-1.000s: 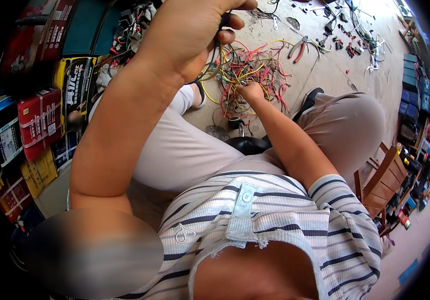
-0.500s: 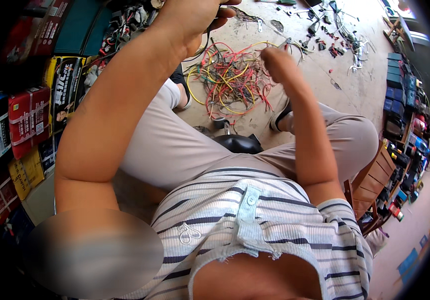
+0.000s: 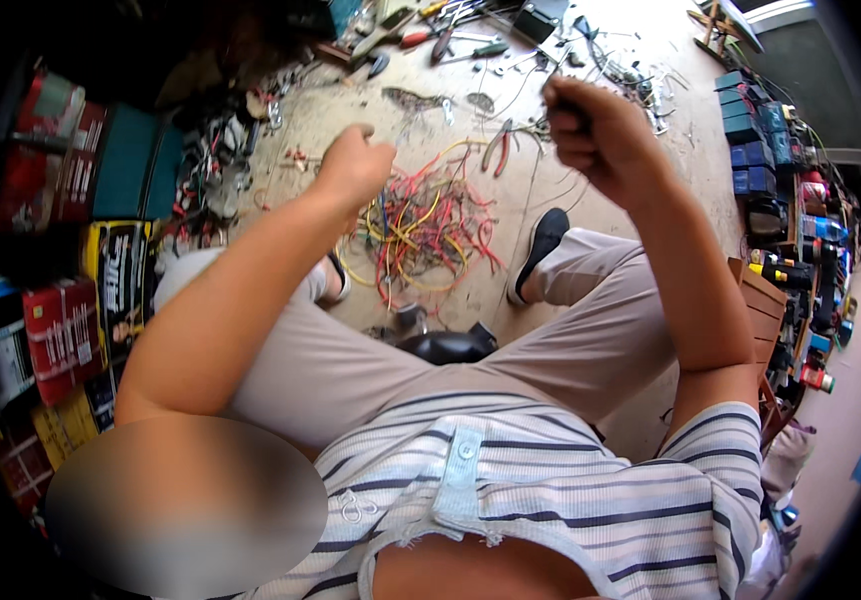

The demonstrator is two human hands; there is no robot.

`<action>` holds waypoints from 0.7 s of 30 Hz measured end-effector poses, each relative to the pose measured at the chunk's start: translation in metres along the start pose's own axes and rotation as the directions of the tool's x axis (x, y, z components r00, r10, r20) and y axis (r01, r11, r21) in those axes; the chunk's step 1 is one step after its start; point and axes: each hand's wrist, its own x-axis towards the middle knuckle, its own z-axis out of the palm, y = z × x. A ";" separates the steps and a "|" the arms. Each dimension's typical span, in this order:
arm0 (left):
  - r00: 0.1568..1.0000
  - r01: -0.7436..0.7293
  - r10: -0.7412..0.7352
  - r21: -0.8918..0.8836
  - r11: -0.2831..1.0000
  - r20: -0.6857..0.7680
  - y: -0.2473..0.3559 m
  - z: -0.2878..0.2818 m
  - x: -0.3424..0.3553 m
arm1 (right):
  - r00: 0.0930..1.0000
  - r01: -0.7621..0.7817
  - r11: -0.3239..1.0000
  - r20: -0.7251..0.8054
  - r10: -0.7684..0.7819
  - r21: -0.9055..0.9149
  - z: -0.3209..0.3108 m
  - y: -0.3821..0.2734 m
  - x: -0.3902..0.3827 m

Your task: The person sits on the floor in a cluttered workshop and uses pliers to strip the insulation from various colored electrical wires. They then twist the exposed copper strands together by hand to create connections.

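Observation:
My left hand (image 3: 355, 170) hovers over the left edge of a tangled heap of red, yellow and dark wires (image 3: 425, 225). A fingertip and the thumb stand apart, and I see nothing held between them; the other fingers are mostly hidden. Raised at the right, my right hand (image 3: 605, 135) is closed around a small black piece (image 3: 572, 117), whose kind I cannot make out. Thin dark cable runs close to that hand. Pliers with red handles (image 3: 498, 150) lie on the floor between the hands, beyond the heap.
Screwdrivers and other hand tools (image 3: 440, 40) lie at the far side. Black scraps and cables (image 3: 630, 75) are strewn at the far right. Stacked boxes (image 3: 60, 330) line the left; a crowded shelf (image 3: 810, 260) stands right. A black rounded object (image 3: 450, 345) sits between my legs.
My left hand has come down and back to the heap, without the black cable seen in it earlier. My right hand has moved right and away from the heap. The view has shifted.

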 end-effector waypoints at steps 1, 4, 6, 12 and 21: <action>0.990 -0.142 0.142 -0.026 0.990 0.008 0.004 0.005 -0.003 | 1.000 -0.016 0.999 0.019 0.016 0.045 -0.002 0.003 0.003; 0.900 -0.424 0.436 -0.194 0.885 0.022 0.025 0.020 -0.015 | 0.999 -0.050 0.984 0.003 0.051 0.174 -0.003 0.014 0.010; 0.869 -0.439 0.494 -0.412 0.799 0.033 0.055 0.031 -0.028 | 0.999 -0.047 0.979 -0.006 0.049 0.197 0.002 0.018 0.014; 0.889 -0.235 0.385 -0.474 0.849 0.249 0.101 0.036 -0.044 | 0.987 -0.087 0.888 0.162 0.015 0.451 0.021 0.020 0.030; 0.773 0.033 0.257 -0.442 0.896 0.580 0.096 0.036 -0.035 | 0.982 0.178 0.858 -0.141 -0.124 0.483 -0.003 0.005 0.057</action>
